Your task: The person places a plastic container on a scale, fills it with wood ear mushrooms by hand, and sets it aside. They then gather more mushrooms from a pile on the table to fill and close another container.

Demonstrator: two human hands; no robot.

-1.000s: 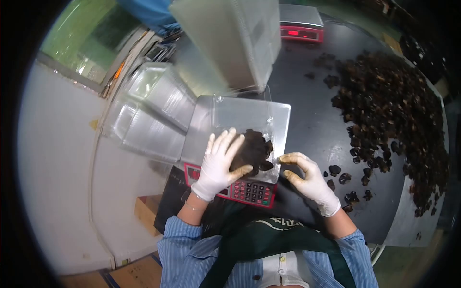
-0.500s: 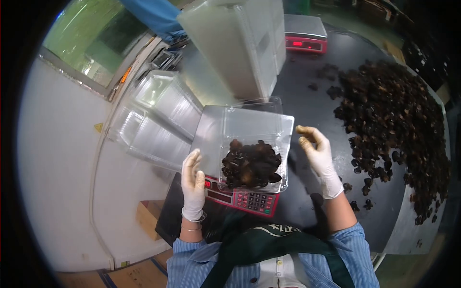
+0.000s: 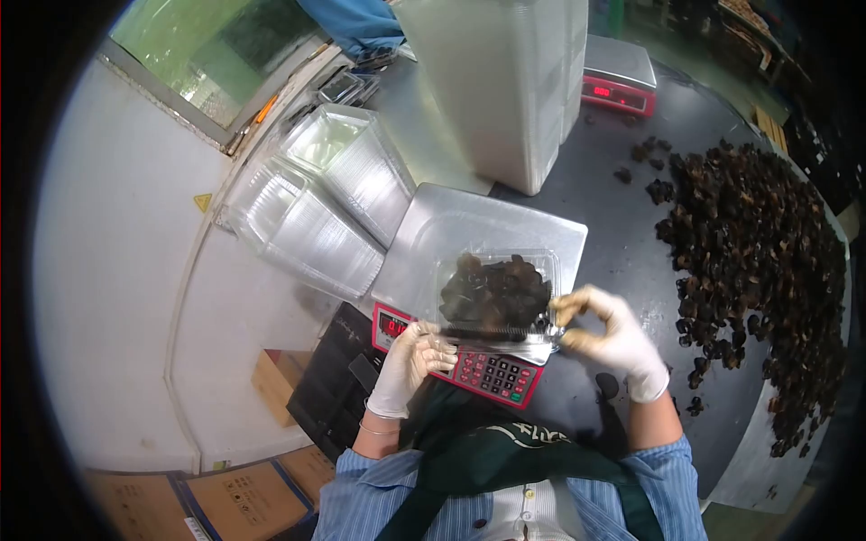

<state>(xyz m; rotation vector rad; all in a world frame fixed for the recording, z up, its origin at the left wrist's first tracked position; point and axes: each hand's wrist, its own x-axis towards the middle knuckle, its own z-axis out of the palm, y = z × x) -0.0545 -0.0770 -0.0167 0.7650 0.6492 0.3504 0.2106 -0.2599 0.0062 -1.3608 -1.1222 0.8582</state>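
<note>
A clear plastic clamshell box (image 3: 496, 298) filled with dark dried mushrooms rests on the steel platform of a red weighing scale (image 3: 492, 371). Its lid is folded down over the contents. My left hand (image 3: 410, 365), in a white glove, pinches the box's near left edge. My right hand (image 3: 606, 335), gloved too, presses on the near right corner of the box. Both hands grip the front rim.
A large heap of dark dried mushrooms (image 3: 767, 261) covers the dark table to the right. Stacks of empty clear boxes (image 3: 316, 203) lie to the left, a tall stack (image 3: 505, 81) stands behind. A second red scale (image 3: 618, 81) sits at the back. Cardboard boxes (image 3: 244, 496) sit on the floor.
The box's lid has been folded shut over the mushrooms. Both hands came in from the sides to the front edge of the box.
</note>
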